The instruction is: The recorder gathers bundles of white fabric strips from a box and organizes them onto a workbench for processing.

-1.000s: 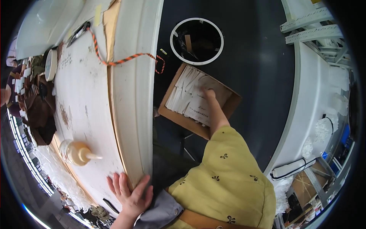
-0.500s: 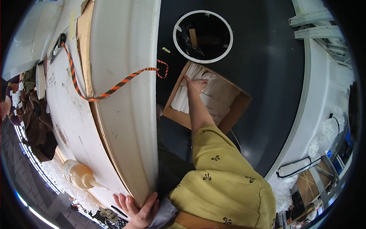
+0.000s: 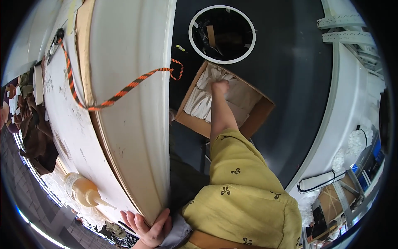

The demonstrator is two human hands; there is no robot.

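Cardboard box (image 3: 253, 114), white folded sheets (image 3: 199, 101), right hand (image 3: 219, 88) reaching inside

- Our right hand (image 3: 219, 88) reaches down into the open cardboard box (image 3: 253, 120); its walls hem the hand in, and white sheets (image 3: 199, 101) fill the left part.
- The white table edge (image 3: 137, 124) stands just left of the box, leaving only a narrow dark gap.
- An orange cord (image 3: 124, 89) dangles across that edge.
- Beyond the box, the round bin (image 3: 222, 35) sits near; dark floor (image 3: 290, 74) lies open to the right.
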